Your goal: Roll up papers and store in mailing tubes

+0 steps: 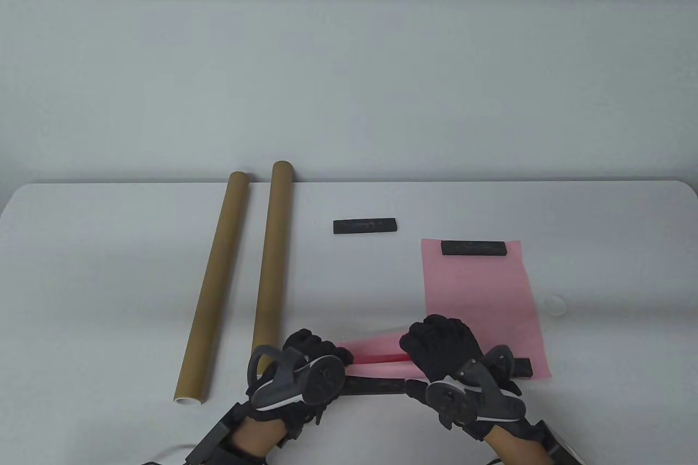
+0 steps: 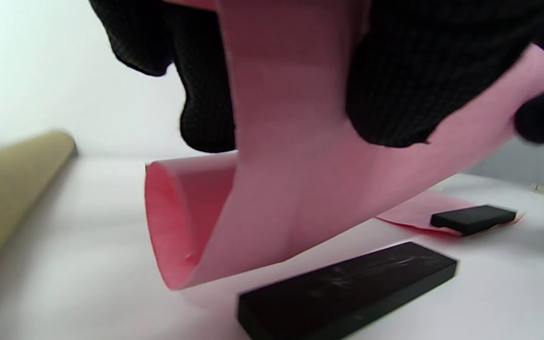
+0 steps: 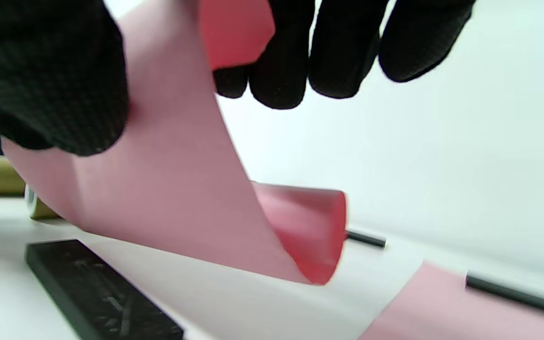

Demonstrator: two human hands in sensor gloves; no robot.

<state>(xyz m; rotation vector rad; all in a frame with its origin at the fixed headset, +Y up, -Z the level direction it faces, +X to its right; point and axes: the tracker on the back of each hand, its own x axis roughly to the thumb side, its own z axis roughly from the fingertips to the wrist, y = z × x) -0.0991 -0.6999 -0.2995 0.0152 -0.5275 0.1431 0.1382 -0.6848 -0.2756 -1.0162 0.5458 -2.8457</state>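
A pink sheet is curled into a loose roll between my two hands at the front of the table. My left hand pinches its left end between thumb and fingers. The right end is held the same way by my right hand, thumb against fingers. The roll's open end hangs just above the table. Two brown mailing tubes lie side by side at the left. A second pink sheet lies flat at the right.
A black bar weighs down the flat sheet's far edge, and another sits at its near edge. A third bar lies alone mid-table. A long black bar lies under the roll. A small clear disc sits at the right.
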